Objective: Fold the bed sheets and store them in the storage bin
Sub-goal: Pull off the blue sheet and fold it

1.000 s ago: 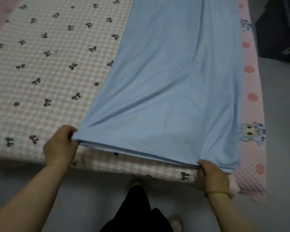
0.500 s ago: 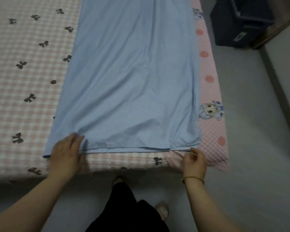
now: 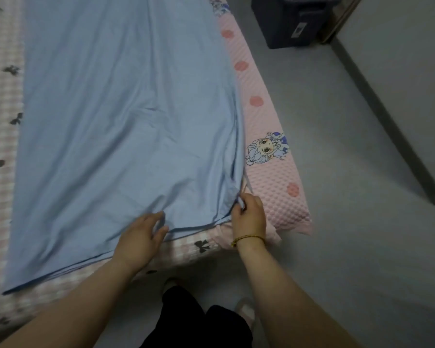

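While our right hand (image 3: 249, 214) pinches a corner of the blue sheet (image 3: 123, 121) at the near right edge of the bed (image 3: 271, 194) and our left hand (image 3: 141, 237) lies spread on its hem, we should square the layered edges and smooth wrinkles before folding again.

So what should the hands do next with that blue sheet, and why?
Probably tug the sheet straight at its near right corner: the right hand pinches it there, where the layers look bunched and creased, while the left hand rests on the near edge, able to hold it down.
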Demonstrator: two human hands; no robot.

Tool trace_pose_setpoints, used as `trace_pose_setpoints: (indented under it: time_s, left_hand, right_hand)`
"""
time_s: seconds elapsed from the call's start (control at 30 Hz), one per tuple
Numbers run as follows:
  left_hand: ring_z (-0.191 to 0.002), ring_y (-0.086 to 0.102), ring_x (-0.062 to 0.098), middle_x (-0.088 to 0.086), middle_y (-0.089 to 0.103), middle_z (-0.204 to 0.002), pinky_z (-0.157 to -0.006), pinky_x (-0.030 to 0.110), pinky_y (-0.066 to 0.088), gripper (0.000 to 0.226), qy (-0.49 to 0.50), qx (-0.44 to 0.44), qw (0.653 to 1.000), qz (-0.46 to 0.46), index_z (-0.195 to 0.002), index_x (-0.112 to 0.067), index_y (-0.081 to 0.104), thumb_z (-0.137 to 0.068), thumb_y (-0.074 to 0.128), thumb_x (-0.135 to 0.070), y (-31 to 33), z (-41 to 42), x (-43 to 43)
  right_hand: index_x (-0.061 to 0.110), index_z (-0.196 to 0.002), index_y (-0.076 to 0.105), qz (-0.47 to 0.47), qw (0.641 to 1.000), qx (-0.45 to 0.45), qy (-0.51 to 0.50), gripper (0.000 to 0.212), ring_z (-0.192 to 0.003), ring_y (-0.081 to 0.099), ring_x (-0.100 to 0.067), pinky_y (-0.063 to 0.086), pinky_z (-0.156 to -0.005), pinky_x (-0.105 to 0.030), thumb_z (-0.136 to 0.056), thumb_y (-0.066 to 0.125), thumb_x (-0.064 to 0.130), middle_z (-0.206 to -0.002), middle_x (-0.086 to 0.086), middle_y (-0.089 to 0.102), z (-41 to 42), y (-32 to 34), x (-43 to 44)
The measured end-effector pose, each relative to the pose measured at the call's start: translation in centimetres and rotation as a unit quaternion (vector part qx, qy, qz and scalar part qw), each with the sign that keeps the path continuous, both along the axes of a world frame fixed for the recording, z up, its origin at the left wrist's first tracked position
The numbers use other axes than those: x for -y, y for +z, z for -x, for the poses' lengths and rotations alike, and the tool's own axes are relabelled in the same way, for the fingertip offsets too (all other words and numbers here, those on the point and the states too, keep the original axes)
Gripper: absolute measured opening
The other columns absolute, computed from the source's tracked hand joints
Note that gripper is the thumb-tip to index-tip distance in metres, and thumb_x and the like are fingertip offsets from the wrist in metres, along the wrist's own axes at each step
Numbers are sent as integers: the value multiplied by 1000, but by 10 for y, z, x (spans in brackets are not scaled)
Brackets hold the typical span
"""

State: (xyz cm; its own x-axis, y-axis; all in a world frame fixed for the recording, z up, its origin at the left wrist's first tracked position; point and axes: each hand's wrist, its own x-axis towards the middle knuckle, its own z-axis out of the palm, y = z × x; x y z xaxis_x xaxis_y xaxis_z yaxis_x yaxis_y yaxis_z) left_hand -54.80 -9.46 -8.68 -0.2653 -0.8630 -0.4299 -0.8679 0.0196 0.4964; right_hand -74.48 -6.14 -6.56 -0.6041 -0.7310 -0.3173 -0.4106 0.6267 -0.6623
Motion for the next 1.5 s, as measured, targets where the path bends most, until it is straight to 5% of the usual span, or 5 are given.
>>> trace_pose_setpoints:
  time_s: [0.17, 0.63, 0.93, 1.27, 1.5]
  left_hand:
    - [-138, 29, 20, 8, 31, -149, -109, 23, 18, 52, 4, -111, 993, -41, -143, -12, 30, -95, 48, -17, 6, 29, 14]
    - [-139, 26, 19, 7, 30, -150, -111, 25, 18, 48, -14, -61, 990, -130, -144, -14, 31, -98, 41, -24, -6, 36, 33]
    - [-140, 25, 18, 3, 29, -151, -114, 31, 19, 47, 0, -48, 990, -134, -144, -18, 31, -98, 40, -28, -9, 43, 28]
    - [-144, 8, 14, -5, 3, -157, -112, 29, 15, 65, -133, 101, 984, -55, -147, -33, 12, -86, 10, -57, -2, 41, 3]
    - [-89, 67, 40, 23, 66, -108, -65, 52, 53, 64, -150, 105, 983, 4, -114, -1, 64, -72, 38, -42, -14, 7, -11]
  right_hand:
    - [15, -125, 56, -33, 967, -31, 252, 37, -129, 31, -18, 24, -106, -20, -90, 45, 7, -140, -3, 37, -30, -14, -6]
    - [8, -116, 51, -24, 940, 296, -170, 32, -88, 50, -16, 39, -67, -25, -90, 55, 27, -96, -2, 60, -8, -10, 34]
    - [6, -84, 59, -23, 989, 85, -119, 8, -78, 47, -19, 27, -60, -24, -86, 53, 3, -67, -7, 54, 38, 7, 17]
    - [-4, -112, 55, -25, 996, -73, 31, 28, -110, 47, -33, 31, -86, -28, -89, 54, 13, -116, -21, 53, 36, 7, 9]
    - [12, -144, 14, -170, 942, -120, 262, 66, -126, 31, -27, 28, -104, -31, -91, 49, 27, -143, -9, 25, -35, -11, 30]
